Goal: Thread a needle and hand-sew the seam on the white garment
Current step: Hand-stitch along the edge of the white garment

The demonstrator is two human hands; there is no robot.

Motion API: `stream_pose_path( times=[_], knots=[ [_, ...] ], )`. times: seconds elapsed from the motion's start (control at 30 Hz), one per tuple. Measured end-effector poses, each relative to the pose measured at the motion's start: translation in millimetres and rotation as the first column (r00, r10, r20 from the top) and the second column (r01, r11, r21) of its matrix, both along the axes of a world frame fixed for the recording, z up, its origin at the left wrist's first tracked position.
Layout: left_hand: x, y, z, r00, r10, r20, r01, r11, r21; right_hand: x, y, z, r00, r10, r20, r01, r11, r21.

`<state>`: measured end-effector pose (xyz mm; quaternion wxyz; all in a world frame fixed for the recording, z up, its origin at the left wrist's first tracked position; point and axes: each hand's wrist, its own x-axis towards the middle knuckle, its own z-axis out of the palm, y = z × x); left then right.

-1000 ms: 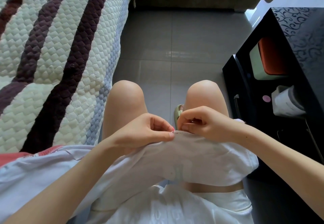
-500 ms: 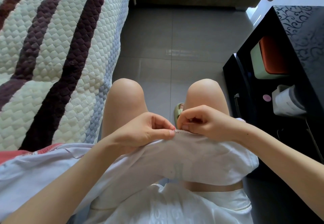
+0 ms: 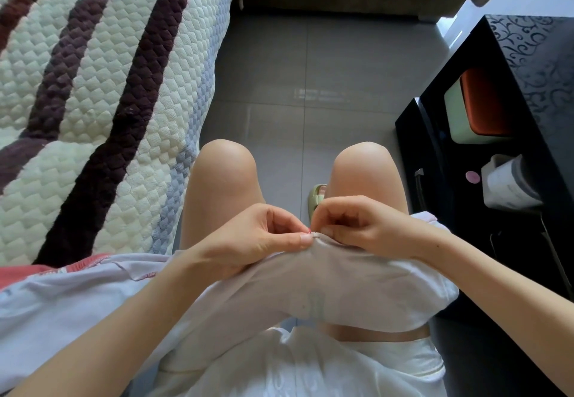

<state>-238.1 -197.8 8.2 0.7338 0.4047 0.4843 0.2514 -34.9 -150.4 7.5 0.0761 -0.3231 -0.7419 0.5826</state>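
That white garment (image 3: pixel 357 288) is thin and floppy and hangs below your fingers, so grab its seam (image 3: pixel 321 235) right at the edge or it'll sag. Your left hand (image 3: pixel 248 241) pinches it there. Your right hand (image 3: pixel 366 229) pinches just beside those fingertips. The needle's too small to spot.

6 o'clock: thin white fabric garment (image 3: pixel 357 288), plain | 10 o'clock: quilted bedspread (image 3: pixel 93 101), cream diamond texture with maroon and pale-blue stripes | 12 o'clock: glossy floor tiles (image 3: pixel 310 86), plain grey | 3 o'clock: glossy black cabinet (image 3: pixel 534 64), scrolling swirl pattern on top | 2 o'clock: orange-and-pale-green box (image 3: pixel 478 104) | centre: pale-green sandal (image 3: pixel 315 199)
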Motion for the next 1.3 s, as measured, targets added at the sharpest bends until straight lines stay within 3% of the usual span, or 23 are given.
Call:
stream_pose_path(
  times=[0.17, 0.4, 0.53, 0.63, 0.73, 0.87, 1.07, 1.2, 1.3],
  knots=[
    [1, -1, 3, 0.998, 0.049, 0.03, -0.05, 0.999, 0.003, 11, -1, -7, 0.994, -0.065, 0.088, 0.045, 0.978, 0.205],
    [7, 0, 4, 0.994, 0.112, 0.018, -0.112, 0.994, 0.015, -2, -11, -12, 0.976, -0.203, -0.08, 0.213, 0.967, 0.139],
    [9, -1, 1, 0.988, 0.15, 0.019, -0.15, 0.989, -0.008, 3, -20, -4, 0.98, -0.196, -0.031, 0.196, 0.928, 0.317],
    [9, -2, 0, 0.979, 0.195, 0.061, -0.19, 0.979, -0.07, 0, -30, -6, 0.962, -0.268, -0.06, 0.257, 0.8, 0.542],
    [10, -3, 2, 0.979, 0.183, 0.092, -0.175, 0.981, -0.081, -6, -34, -15, 0.947, -0.253, -0.196, 0.31, 0.571, 0.76],
    [10, -4, 3, 0.979, 0.176, 0.105, -0.171, 0.984, -0.059, -12, -33, -16, 0.938, -0.189, -0.291, 0.346, 0.457, 0.819],
    [13, -5, -3, 0.982, 0.187, 0.015, -0.188, 0.981, 0.053, -20, -39, -7, 0.931, -0.049, -0.362, 0.344, 0.446, 0.826],
    [16, -6, -3, 0.979, 0.202, -0.025, -0.198, 0.972, 0.128, -16, -39, -3, 0.89, -0.128, -0.437, 0.437, 0.508, 0.742],
    [19, -8, -10, 0.964, 0.237, -0.123, -0.215, 0.962, 0.168, -17, -44, 7, 0.852, -0.069, -0.519, 0.473, 0.528, 0.705]
  ],
)
